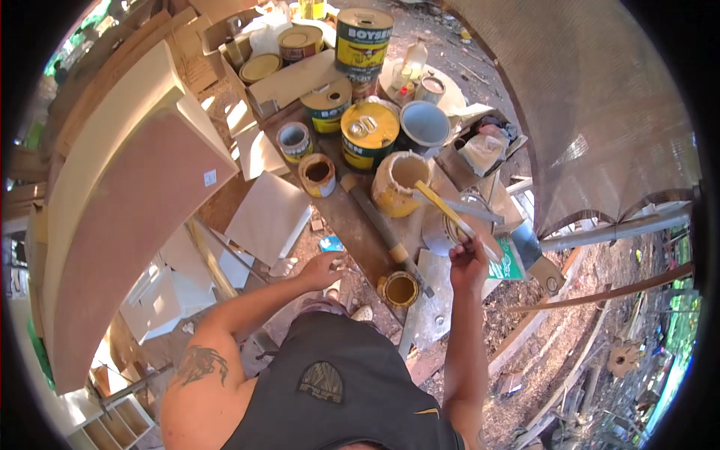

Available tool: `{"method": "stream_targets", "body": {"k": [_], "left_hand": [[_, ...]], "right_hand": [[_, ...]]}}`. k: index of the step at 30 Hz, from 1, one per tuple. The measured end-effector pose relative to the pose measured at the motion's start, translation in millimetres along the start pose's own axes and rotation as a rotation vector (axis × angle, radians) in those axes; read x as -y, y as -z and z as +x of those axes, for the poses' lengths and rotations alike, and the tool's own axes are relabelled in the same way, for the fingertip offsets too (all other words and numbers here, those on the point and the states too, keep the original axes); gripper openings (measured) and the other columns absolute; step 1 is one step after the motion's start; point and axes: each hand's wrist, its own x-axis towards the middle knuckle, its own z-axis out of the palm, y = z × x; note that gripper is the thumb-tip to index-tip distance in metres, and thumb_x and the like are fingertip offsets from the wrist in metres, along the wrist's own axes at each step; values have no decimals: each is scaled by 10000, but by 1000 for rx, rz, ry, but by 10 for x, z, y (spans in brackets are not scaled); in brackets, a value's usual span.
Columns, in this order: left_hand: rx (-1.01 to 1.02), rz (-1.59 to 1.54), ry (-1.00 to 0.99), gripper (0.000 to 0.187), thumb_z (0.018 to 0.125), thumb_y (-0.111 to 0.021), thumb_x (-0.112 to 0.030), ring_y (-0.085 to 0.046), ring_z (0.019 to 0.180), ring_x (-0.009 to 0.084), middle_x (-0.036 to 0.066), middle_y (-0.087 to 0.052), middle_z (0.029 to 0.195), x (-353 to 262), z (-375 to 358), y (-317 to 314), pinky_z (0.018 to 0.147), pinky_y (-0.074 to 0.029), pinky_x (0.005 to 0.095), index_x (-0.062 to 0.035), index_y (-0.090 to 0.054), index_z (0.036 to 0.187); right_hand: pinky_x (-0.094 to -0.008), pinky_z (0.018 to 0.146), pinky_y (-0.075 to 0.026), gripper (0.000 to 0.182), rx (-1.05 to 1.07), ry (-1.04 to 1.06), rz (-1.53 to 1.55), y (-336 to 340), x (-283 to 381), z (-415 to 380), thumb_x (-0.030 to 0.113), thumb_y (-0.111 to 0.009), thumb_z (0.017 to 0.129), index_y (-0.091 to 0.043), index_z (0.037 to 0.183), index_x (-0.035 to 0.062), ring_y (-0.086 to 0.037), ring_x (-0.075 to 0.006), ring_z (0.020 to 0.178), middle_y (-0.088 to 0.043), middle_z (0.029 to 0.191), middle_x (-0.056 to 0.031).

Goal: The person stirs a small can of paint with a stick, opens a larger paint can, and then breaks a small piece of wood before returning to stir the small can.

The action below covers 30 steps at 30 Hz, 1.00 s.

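Observation:
My right hand [469, 262] is closed around a long flat stick [442, 204], yellow at its far end and pale near my fingers. The stick slants up to the rim of a stained tan paint pot [401, 182]. A grey strip [469, 210] crosses behind it; what it is I cannot make out. Under the stick sits a round, light-coloured can [442, 231], partly covered. My left hand [324, 271] hovers in front of my chest, left of the bench, fingers curled; anything inside them is hidden. A small can with brown contents [398, 289] stands on the near end of the bench [352, 238].
Several paint cans, among them a yellow-lidded can [370, 126] and a large Boysen can [364, 41], crowd the bench. A brush-like tool with a dark handle [371, 219] lies along it. A large curved panel [142, 195] rises at left; a brown sheet [600, 97] hangs at right.

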Motion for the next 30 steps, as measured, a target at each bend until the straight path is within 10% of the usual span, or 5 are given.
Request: {"method": "stream_targets", "body": {"k": [13,30], "left_hand": [[-514,-115,-255,421,919,-780,-160,-764,931,215,151,-778,1139,-338,649,1553,812,-604,359,-10,-672,1297],[-460,-257,-236,337,965,-751,-112,-744,1030,173,114,-774,1135,-361,996,1535,923,-599,320,11,-678,1270]], "right_hand": [[-314,587,-566,227,-131,-258,-222,-556,-401,1264,294,-599,1090,-658,1065,76,-677,-155,673,-760,876,-83],[-332,629,-629,196,-188,-268,-255,-514,-305,1360,195,-513,1106,-635,1110,42,-726,-177,733,-763,963,-119]]}}
